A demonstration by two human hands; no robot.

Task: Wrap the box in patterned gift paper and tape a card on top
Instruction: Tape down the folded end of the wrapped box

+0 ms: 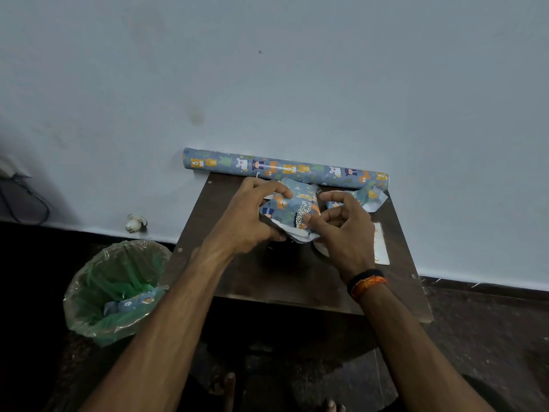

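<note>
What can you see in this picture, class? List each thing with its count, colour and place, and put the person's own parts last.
box: one, half-wrapped in blue animal-print paper, table middle
paper roll: one, blue patterned, table's far edge by the wall
paper scrap: one, blue patterned, right of box
card: one, white, table right
table: one, dark brown
bin: one, green liner, floor left, paper scrap inside
wristbands: black and orange, right wrist
hands: left and right grip the box

A green-lined waste bin (pixel 114 289) stands beside a dark wooden table (pixel 237 281); cables, apparently, trail at the pale wall (pixel 297 69).
</note>
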